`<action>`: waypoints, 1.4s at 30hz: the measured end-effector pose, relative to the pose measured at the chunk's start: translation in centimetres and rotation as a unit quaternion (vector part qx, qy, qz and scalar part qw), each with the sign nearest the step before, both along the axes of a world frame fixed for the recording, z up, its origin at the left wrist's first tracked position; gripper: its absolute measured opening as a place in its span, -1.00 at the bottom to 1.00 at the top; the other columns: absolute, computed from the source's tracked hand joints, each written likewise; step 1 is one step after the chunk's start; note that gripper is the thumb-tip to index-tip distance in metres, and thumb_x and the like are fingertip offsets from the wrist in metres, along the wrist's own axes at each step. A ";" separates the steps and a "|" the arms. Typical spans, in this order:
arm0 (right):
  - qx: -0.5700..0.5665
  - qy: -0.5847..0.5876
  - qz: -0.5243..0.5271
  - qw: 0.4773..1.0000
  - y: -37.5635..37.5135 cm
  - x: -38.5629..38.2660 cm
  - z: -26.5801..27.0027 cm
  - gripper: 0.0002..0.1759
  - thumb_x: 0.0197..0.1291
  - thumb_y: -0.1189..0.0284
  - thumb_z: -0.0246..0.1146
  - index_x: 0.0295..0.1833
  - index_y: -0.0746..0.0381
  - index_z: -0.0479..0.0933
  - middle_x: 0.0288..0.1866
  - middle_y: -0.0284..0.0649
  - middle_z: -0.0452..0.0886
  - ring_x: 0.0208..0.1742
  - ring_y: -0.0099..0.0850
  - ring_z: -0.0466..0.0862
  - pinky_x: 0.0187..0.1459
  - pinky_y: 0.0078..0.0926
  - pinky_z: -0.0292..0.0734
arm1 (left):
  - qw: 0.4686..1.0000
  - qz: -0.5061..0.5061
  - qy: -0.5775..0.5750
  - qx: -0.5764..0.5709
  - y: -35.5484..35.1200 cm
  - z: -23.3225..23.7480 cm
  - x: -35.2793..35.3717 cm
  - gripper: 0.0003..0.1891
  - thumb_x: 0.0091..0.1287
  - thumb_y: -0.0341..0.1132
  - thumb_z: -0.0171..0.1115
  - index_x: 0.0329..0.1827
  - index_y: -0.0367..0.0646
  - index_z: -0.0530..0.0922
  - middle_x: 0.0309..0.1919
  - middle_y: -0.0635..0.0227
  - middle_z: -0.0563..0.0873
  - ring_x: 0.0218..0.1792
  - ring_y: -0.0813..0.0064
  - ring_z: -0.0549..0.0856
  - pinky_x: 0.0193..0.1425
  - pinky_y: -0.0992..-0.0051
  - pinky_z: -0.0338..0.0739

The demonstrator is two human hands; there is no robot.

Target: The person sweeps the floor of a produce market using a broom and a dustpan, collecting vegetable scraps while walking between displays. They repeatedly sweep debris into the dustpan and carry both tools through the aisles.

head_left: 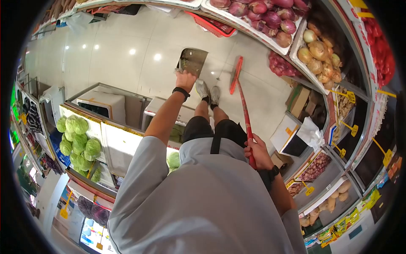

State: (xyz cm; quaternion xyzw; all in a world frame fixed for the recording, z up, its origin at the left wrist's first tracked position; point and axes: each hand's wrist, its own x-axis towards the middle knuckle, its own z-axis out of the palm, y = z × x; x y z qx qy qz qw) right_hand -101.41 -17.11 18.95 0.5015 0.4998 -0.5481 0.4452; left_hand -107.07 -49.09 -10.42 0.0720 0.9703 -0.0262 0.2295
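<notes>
My left hand (pixel 185 79), with a black band at its wrist, is stretched out ahead of me and closed on the near edge of a dustpan (pixel 194 61). Small bits of debris lie in the pan, which is low over the tiles in front of my shoes (pixel 203 89). Beside my right hip, my right hand (pixel 259 151) wraps round the red handle of a broom (pixel 244 106). The handle slants forward to a narrow red head (pixel 236 75) on the floor, to the right of the dustpan and apart from it.
Pale glossy tiles (pixel 114 63) cover the aisle. Cabbages (pixel 80 142) lie on a stand to my left. Red onions (pixel 270 17) and yellow onions (pixel 319 55) fill white boxes at front right. A red basket (pixel 211 24) sits ahead, and cardboard boxes (pixel 298 99) are under the right shelf.
</notes>
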 end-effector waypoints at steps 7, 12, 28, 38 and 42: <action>-0.091 -0.004 -0.083 0.992 0.0 -3.5 3.3 -0.55 0.51 0.44 0.09 0.44 0.19 0.27 -0.13 -0.29 0.44 -0.43 -0.68 0.34 -0.50 -0.82 0.27 | 1.000 0.009 0.001 0.004 0.5 0.0 0.2 -0.85 0.35 -0.27 0.13 -0.08 0.11 0.63 -0.20 0.47 0.75 -0.04 0.40 0.70 0.03 -0.09 0.51; -0.070 -0.009 0.000 0.998 1.1 -2.4 6.4 -0.46 0.49 0.42 0.12 0.52 0.16 0.24 -0.14 -0.32 0.47 -0.42 -0.69 0.35 -0.50 -0.80 0.27 | 1.000 0.005 -0.005 -0.001 -0.7 -0.5 0.9 -0.79 0.36 -0.27 0.12 0.01 0.14 0.62 -0.15 0.47 0.74 0.02 0.40 0.68 0.09 -0.06 0.48; 0.018 0.014 0.092 0.995 3.8 -0.7 7.3 -0.43 0.49 0.38 0.14 0.55 0.09 0.24 -0.15 -0.36 0.49 -0.43 -0.70 0.36 -0.47 -0.77 0.28 | 0.998 0.048 -0.023 0.023 -4.4 2.3 3.5 -0.84 0.35 -0.33 0.11 -0.11 0.07 0.63 -0.22 0.43 0.75 0.01 0.39 0.68 0.00 0.08 0.53; 0.064 0.029 0.127 0.989 7.8 -0.7 7.2 -0.46 0.48 0.36 0.16 0.52 0.11 0.28 -0.16 -0.37 0.47 -0.41 -0.70 0.39 -0.47 -0.79 0.32 | 0.990 0.120 -0.006 0.068 -6.3 3.4 4.8 -0.84 0.29 -0.33 0.19 -0.08 0.00 0.60 -0.20 0.31 0.73 0.05 0.25 0.66 0.03 0.03 0.53; 0.080 0.032 0.123 0.989 7.9 -0.7 6.5 -0.46 0.48 0.37 0.15 0.52 0.11 0.27 -0.16 -0.36 0.47 -0.41 -0.69 0.39 -0.48 -0.78 0.32 | 0.958 0.232 0.010 0.167 -9.2 4.7 6.8 -0.78 0.21 -0.31 0.27 -0.08 -0.05 0.58 -0.17 0.20 0.72 0.02 0.07 0.66 0.04 0.00 0.55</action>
